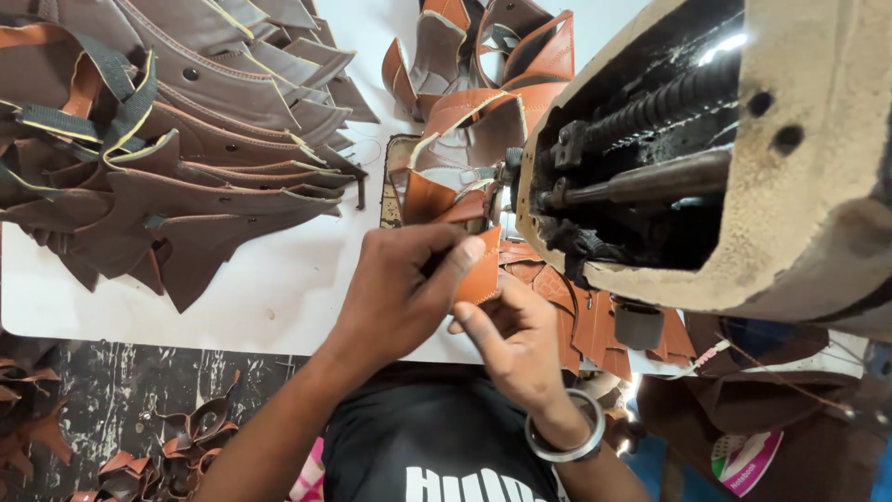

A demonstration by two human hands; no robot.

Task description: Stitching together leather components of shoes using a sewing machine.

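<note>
Both hands are pinching a small tan leather piece (480,270) at the white worktop's (279,288) near edge: left hand (395,297) closed over it, right hand (516,339) gripping beneath. The sewing machine head (706,158) is crowding in just beside them, brown leather cut pieces (186,149) are piling at the far left, and tan stitched pieces (483,84) are heaping along the far edge.

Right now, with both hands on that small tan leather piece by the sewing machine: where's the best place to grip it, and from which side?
Probably its free lower corner, pinched from the near side. The small tan leather piece is thin and flat, so thumb and forefinger across its faces suit it. The left hand pinches its upper edge, the right hand touches it from below; the sewing machine blocks the far side.
</note>
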